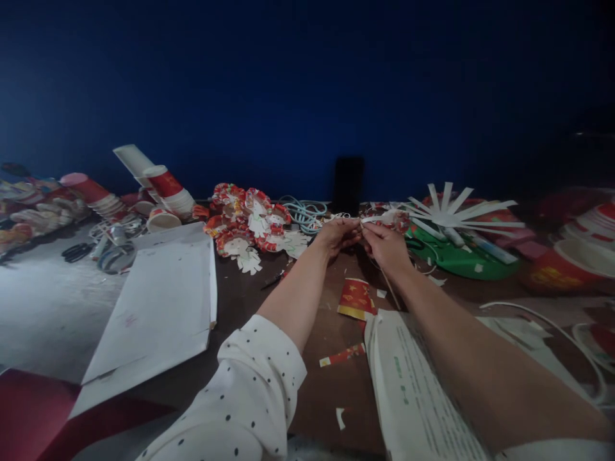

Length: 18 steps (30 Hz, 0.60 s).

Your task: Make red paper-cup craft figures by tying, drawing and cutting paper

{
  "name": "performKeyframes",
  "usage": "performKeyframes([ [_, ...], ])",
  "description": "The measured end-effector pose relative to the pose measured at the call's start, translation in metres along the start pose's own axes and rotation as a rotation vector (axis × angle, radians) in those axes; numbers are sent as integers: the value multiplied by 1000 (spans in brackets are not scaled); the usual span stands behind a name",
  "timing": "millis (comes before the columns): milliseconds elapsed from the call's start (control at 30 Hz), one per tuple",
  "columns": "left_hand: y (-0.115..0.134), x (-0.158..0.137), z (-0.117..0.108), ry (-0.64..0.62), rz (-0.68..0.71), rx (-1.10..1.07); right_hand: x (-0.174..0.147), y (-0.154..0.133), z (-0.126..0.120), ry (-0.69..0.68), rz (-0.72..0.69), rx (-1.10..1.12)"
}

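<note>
White paper strip (372,219): located near the far edge of the desk (327,410), between the two hands. At left, along the far edge, stacked paper cups (170,192) lean; a white board (158,288) lies nearer, its faint reddish mark illegible. Next, red-and-white paper cutouts (257,221). Left hand (336,235): fingers narrowed at the strip; whether it grips cannot be told. Red scrap (355,298): gold star print. Right hand (387,246): thumb and finger pinching the strip. Toward the near edge, a printed sheet (403,384) carries green characters and dark text lines, unreadable. Far right, a red cup (555,272) bears blurred gold lettering.
</note>
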<state>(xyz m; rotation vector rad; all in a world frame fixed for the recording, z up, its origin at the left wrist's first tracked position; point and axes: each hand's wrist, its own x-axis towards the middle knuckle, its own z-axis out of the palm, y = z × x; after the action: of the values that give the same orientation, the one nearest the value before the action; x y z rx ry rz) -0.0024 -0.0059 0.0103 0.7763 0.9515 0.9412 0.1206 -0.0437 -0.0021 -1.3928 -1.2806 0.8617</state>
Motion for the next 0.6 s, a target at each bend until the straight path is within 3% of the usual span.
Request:
performKeyframes([
  [100,-1,0,-1,-48,33,-71,2,5,-1,1,-101,-128],
  [333,-2,4,1,16,-14,-17,0,2,0,40,-309,-479],
  [600,-2,6,1,39,18,55,-1,1,0,52,-276,-487],
])
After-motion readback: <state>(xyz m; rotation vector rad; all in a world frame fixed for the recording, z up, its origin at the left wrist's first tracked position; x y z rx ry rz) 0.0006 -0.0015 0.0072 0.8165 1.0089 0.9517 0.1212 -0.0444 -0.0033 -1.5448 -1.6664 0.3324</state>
